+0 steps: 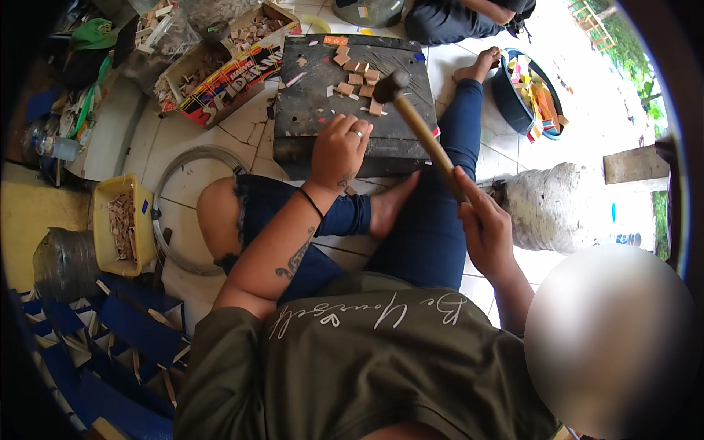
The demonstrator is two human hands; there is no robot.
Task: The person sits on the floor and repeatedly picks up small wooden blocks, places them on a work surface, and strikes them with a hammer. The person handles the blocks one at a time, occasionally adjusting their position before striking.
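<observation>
My right hand (484, 224) is wrapped round the wooden handle of a hammer (429, 139). Its dark head is raised over a low black box-like work surface (315, 99). Small brown wooden blocks (357, 78) lie scattered there, some with thin white strips by them. At the near edge of that surface rests my left hand (341, 150), its fingers curled together and a ring on one. Whatever those fingers may hold is hidden beneath them. One block (375, 108) with a white strip lies just beyond the left hand, apart from it.
To the left stand an open cardboard box (220, 99) of wood pieces, a yellow basin (143, 253) with more, and a wire coil (165, 213). A dark tub (506, 95) of coloured scraps is at the right. Another person's leg (447, 26) shows at the top.
</observation>
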